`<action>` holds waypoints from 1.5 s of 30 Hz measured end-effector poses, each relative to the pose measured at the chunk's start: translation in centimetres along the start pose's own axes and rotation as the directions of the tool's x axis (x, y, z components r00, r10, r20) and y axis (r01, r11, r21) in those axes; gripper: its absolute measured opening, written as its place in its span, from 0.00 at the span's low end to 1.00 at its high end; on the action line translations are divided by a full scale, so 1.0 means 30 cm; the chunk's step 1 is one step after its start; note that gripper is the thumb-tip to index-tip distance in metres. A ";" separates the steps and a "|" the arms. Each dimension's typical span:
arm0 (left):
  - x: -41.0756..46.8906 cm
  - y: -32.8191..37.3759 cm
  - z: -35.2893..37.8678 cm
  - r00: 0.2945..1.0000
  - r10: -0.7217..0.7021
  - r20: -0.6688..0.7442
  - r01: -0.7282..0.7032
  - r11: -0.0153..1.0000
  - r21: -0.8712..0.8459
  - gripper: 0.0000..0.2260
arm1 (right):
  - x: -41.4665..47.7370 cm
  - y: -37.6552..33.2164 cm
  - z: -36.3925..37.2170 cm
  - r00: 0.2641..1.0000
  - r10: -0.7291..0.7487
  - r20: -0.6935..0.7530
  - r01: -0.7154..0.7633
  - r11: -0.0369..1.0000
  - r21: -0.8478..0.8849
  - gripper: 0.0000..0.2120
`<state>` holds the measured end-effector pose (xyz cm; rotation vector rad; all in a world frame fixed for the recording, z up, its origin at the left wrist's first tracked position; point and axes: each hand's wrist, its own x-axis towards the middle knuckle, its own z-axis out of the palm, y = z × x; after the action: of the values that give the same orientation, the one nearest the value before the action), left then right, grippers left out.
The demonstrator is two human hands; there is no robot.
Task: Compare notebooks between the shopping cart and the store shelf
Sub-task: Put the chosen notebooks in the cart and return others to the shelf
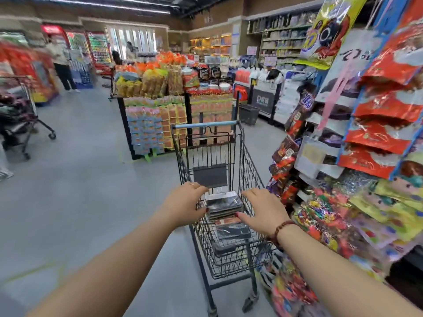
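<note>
A dark wire shopping cart [249, 161] stands in front of me, its blue handle bar [206, 124] at the far end. Inside lie stacked dark-covered notebooks [225, 203], with more notebooks [232, 231] lower in the basket. My left hand [186, 203] grips the left part of the cart's near rim, fingers curled over the wire. My right hand [263, 208], with a bead bracelet on its wrist, grips the right part of the same rim. The view is a little blurred.
Hanging snack bags fill a rack [377, 133] close on the right of the cart. A snack display island [160, 115] stands ahead, with a grey basket [249, 113] beside it. Another cart [23, 120] and a standing person [60, 62] are on the left. Far shelves [281, 42] line the back wall.
</note>
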<state>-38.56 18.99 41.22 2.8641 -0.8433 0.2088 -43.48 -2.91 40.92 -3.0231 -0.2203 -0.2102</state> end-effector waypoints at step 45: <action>1.318 -0.848 0.528 0.771 0.567 0.289 -0.562 0.820 -0.109 0.24 | 1.165 0.130 0.645 0.802 0.573 0.165 -0.586 0.809 0.039 0.30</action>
<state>9.69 16.47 30.01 2.5684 -1.7534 -0.1986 -6.11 0.21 26.55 -2.8445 0.6713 0.0762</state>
